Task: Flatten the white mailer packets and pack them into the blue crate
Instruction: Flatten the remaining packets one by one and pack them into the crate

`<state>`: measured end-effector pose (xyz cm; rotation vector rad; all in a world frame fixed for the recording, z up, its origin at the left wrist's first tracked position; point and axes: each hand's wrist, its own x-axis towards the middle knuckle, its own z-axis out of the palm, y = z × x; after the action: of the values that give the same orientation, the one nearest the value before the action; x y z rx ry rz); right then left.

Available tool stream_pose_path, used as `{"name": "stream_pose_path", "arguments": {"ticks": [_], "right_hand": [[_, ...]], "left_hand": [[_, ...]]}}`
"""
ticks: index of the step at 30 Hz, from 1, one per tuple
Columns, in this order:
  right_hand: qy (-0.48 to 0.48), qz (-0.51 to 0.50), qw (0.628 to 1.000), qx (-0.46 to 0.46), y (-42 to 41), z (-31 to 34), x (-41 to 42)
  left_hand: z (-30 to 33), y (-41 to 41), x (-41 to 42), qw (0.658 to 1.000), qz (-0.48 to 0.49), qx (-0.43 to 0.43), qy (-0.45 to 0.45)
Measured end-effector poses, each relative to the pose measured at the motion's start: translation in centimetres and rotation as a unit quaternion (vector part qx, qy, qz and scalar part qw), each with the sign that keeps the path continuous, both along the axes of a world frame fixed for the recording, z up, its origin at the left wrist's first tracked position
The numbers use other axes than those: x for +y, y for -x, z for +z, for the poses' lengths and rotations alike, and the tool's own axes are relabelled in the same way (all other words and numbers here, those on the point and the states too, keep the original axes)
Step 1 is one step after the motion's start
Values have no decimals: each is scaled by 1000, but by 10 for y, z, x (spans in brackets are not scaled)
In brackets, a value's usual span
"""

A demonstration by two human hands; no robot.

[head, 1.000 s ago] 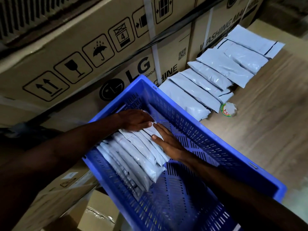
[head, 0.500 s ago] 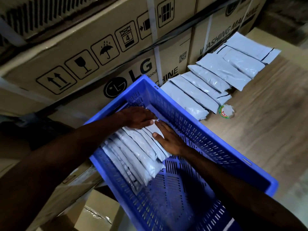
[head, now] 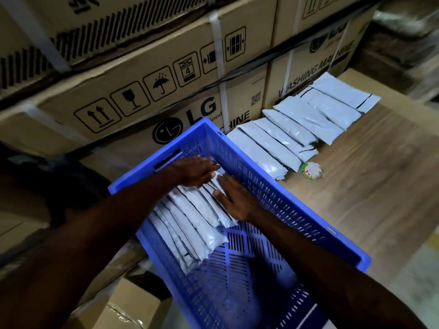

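A blue slotted crate (head: 297,203) stands on the wooden table. Several white mailer packets (head: 190,224) lie overlapped along its left side. My left hand (head: 197,170) rests flat on the far ends of those packets, near the crate's far corner. My right hand (head: 234,200) presses with straight fingers on the rightmost packet of the row. Neither hand grips anything. More white packets (head: 292,129) lie in an overlapping row on the table behind the crate, against the cardboard boxes.
Large LG washing-machine cartons (head: 147,98) wall off the back. A small round crumpled wrapper (head: 311,170) lies on the wooden table (head: 370,186) just right of the crate. Smaller cardboard boxes (head: 123,305) sit low on the left. The crate's near half holds nothing.
The view has shifted slightly. Both hands stay pressed on the packets in the crate, almost unmoved.
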<state>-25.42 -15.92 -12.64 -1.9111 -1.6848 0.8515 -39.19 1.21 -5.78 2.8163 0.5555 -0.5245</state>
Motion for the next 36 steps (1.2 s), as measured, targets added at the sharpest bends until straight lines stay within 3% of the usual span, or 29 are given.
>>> {"name": "stream_pose_path", "arguments": {"ticks": [5, 8, 14, 19, 22, 29, 36], "right_hand": [[-84, 32, 995, -44, 8, 33, -33], [-148, 2, 987, -64, 6, 59, -65], [-340, -62, 931, -119, -39, 97, -126], [-361, -107, 917, -128, -125, 108, -178], [-345, -106, 925, -119, -183, 108, -208], [-311, -126, 934, -122, -281, 112, -261], [-258, -132, 948, -133, -340, 102, -244]], "left_hand": [[4, 13, -29, 992, 43, -113, -41], [15, 22, -57, 973, 63, -211, -65], [56, 10, -154, 921, 144, -342, -121], [79, -54, -254, 868, 283, -394, -105], [80, -113, -308, 838, 308, -442, -80], [74, -223, -352, 865, 293, -403, -51], [62, -284, -328, 891, 293, -346, -30]]}}
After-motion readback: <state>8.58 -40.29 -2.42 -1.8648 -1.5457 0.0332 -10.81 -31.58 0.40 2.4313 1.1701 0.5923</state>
